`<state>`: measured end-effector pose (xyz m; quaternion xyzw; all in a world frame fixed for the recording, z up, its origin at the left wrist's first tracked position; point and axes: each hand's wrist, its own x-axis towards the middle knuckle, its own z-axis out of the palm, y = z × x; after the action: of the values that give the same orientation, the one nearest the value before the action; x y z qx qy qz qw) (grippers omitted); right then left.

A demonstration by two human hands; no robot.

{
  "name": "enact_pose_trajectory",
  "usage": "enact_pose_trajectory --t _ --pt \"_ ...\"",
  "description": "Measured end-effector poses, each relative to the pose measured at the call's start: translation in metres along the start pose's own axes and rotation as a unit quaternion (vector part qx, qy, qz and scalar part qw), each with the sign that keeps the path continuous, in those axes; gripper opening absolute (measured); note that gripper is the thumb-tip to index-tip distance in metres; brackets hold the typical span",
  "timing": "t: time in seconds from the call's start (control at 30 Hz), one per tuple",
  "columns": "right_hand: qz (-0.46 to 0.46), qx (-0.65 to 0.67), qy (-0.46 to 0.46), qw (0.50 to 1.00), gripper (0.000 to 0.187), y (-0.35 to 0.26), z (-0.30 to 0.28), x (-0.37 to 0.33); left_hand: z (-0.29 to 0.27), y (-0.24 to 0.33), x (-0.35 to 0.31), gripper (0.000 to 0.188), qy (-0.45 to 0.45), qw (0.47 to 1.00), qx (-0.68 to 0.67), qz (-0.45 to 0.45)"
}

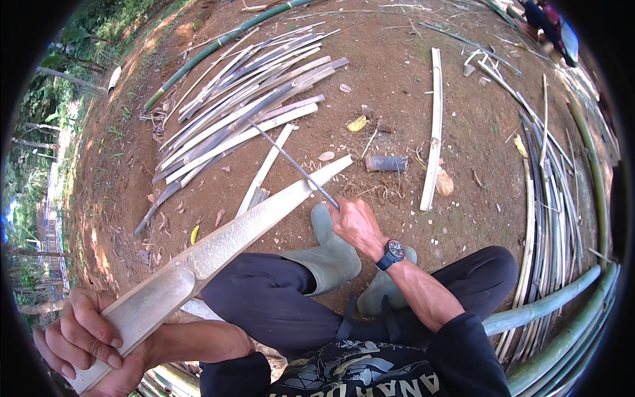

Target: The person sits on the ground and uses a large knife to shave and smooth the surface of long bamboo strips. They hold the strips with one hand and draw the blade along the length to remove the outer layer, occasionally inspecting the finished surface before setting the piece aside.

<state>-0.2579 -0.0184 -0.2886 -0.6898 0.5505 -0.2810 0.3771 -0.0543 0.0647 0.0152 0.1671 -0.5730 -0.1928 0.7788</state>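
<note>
My left hand (86, 334) is wrapped round the near end of a long split bamboo piece (228, 241), its pale hollow inside turned up. The piece slants up to the right across my knee, narrowing toward its far end. In my right hand (357, 225), the fist is closed on a long knife (288, 157), seen nearly edge-on; its handle is mostly hidden by the fingers. The thin dark blade crosses the bamboo near its narrow end and points up to the left. Whether the edge bites into the bamboo I cannot tell.
Many split bamboo strips (248, 106) lie in a pile at the far left. A lone strip (433, 132) and a short dark bamboo piece (386, 163) rest on the dirt. Bamboo poles (569, 344) and more strips (546, 192) line the right. My boots (327, 264) are close beneath the blade.
</note>
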Motion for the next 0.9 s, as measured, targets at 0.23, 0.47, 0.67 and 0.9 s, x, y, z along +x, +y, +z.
enact_pose_trajectory --t 0.23,0.47,0.67,0.9 --pt "0.152 -0.072 0.009 0.986 0.030 0.135 0.002 0.006 0.019 -0.010 0.001 0.064 0.061 0.998 0.013 -0.023" --pt "0.175 0.181 0.059 0.966 0.036 0.053 -0.022 0.023 0.020 -0.023 0.017 0.070 0.017 0.997 -0.067 -0.018" --pt "0.087 0.398 0.040 0.912 0.027 -0.033 -0.075 0.007 0.101 -0.070 0.041 0.082 -0.011 0.999 -0.043 -0.010" --pt "0.007 0.364 0.157 0.918 0.027 -0.054 -0.113 -0.006 0.205 -0.074 0.050 0.059 -0.280 0.949 -0.108 -0.100"
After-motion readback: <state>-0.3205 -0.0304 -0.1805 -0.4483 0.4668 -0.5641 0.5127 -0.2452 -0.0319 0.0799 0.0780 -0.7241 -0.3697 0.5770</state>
